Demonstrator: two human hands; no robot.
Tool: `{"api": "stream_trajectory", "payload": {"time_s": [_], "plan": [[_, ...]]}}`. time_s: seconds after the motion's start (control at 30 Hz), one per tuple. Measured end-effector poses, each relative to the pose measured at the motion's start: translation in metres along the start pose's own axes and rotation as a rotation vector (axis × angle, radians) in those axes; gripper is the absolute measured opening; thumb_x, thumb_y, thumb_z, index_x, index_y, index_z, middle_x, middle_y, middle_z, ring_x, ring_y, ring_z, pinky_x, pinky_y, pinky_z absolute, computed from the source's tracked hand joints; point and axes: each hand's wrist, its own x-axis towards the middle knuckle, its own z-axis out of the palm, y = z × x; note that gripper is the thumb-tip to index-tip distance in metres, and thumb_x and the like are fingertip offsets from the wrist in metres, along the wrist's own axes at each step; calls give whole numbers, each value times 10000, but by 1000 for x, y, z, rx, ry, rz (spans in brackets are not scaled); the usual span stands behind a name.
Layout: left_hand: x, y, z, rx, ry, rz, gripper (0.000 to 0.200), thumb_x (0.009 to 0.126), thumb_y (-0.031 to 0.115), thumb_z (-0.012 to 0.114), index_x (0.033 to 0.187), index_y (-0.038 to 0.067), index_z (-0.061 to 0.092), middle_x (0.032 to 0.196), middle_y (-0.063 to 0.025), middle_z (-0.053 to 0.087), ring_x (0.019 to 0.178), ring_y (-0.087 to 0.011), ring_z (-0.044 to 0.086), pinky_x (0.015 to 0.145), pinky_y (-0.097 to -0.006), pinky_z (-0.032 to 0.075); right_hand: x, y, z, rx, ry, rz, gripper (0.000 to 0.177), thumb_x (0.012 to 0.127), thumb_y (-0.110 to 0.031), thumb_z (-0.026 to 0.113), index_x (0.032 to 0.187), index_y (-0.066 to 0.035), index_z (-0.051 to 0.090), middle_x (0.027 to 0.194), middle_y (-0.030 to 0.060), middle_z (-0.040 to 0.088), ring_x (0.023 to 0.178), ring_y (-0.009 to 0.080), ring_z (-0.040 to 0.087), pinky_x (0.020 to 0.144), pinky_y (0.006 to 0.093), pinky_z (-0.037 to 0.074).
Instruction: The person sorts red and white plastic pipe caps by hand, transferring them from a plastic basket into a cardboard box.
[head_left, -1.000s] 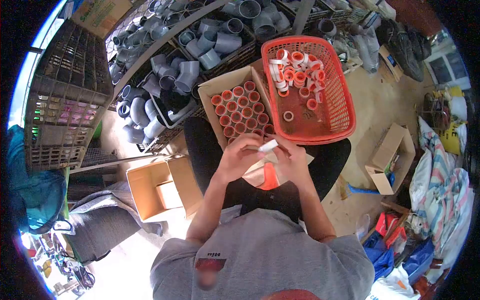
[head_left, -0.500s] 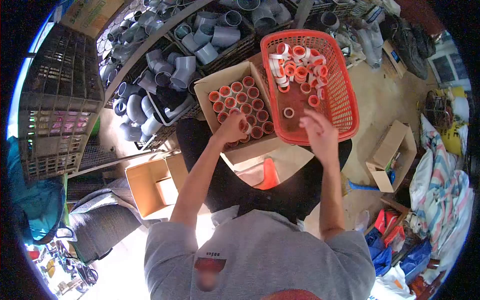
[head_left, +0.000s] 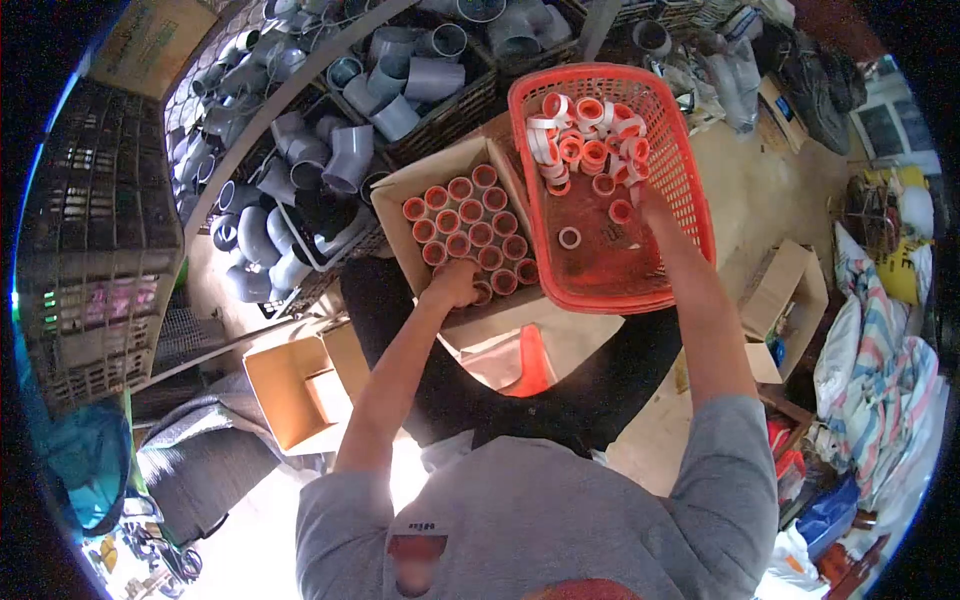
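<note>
My left hand (head_left: 455,284) reaches into the near left corner of an open cardboard box (head_left: 398,190). Its fingers bend downward beside a white-and-red ring fitting (head_left: 482,293); their tips are hidden. Inside the box, several such ring fittings (head_left: 480,234) stand in rows with their openings facing up. To the right, my right hand (head_left: 652,203) is inside a red plastic basket (head_left: 700,215), at the loose pile of white-and-red ring fittings (head_left: 593,153). Its fingers are too blurred and covered to read. One pale ring (head_left: 570,238) lies alone on the basket floor.
Dark crates of grey pipe elbows (head_left: 348,158) stand beyond the box. A tall black crate (head_left: 95,230) rises at the left. An open carton (head_left: 300,390) sits on the floor at lower left, another carton (head_left: 785,305) at the right. My legs are under the box and basket.
My left hand has moved down to the box's near left corner. My right hand has gone forward from above the basket's near edge to the ring pile. The whole view has shifted slightly.
</note>
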Motion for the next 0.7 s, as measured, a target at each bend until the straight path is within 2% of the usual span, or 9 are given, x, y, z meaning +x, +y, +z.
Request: {"api": "stream_trajectory", "payload": {"time_s": [0.03,0.13,0.17,0.23,0.27,0.33,0.4,0.53,0.7], "plan": [[-3,7,-9,2,0,4,505,777,195,795,1238,17,685,1275,-209,687,1188,-381,661,1012,-464,549,0,-3,-2,68,98,-45,382,886,-145,615,1255,-48,602,1148,227,706,1063,357,701,816,498,549],[-11,16,-26,31,-86,-20,457,784,172,765,1200,-3,694,1228,-232,698,1158,-391,672,976,-476,560,-31,-54,-36,237,10,128,412,862,-157,659,1265,-85,615,1223,141,706,1123,324,681,852,492,550],[-11,14,-27,-19,-98,-45,436,791,166,749,1189,-5,694,1187,-238,708,1134,-394,681,963,-476,561,-34,-49,-22,239,7,130,412,862,-157,659,1265,-85,615,1223,141,706,1123,324,681,852,492,550],[-8,7,-26,-66,-104,-66,416,797,160,733,1177,-6,695,1146,-245,718,1109,-397,691,951,-475,562,-43,-50,-12,-112,263,-50,530,869,-229,709,1369,-122,568,1320,78,654,1131,302,672,877,438,554],[-7,3,-26,-117,-106,-77,436,791,149,724,1202,6,693,1144,-242,725,1095,-392,700,960,-466,563,-32,-46,-16,-113,266,-49,530,869,-229,709,1369,-122,568,1320,78,654,1131,302,672,877,438,554],[-9,2,-28,-166,-106,-86,459,785,137,714,1227,17,692,1142,-238,732,1081,-387,709,968,-456,564,-66,-109,-83,509,138,516,608,913,-317,720,1460,-145,518,1469,53,549,1168,315,659,909,446,552],[-16,11,-39,-294,-45,-68,432,815,156,714,1223,16,696,1132,-233,740,1065,-363,724,946,-444,568,-62,-110,-81,415,116,462,594,927,-333,703,1462,-152,518,1464,63,557,1166,319,661,905,459,551],[-13,9,-34,-282,-8,-30,429,834,173,720,1234,20,693,1116,-219,748,1046,-341,733,923,-438,572,-54,-99,-69,30,28,249,543,983,-397,636,1467,-181,517,1444,105,590,1161,339,669,887,510,549],[-14,2,-30,-336,44,38,430,842,178,722,1247,36,695,1070,-194,762,971,-305,749,874,-403,584,-58,-99,-86,243,-12,294,422,951,-297,659,1338,-132,614,1223,126,703,1041,342,706,792,499,555]]}}
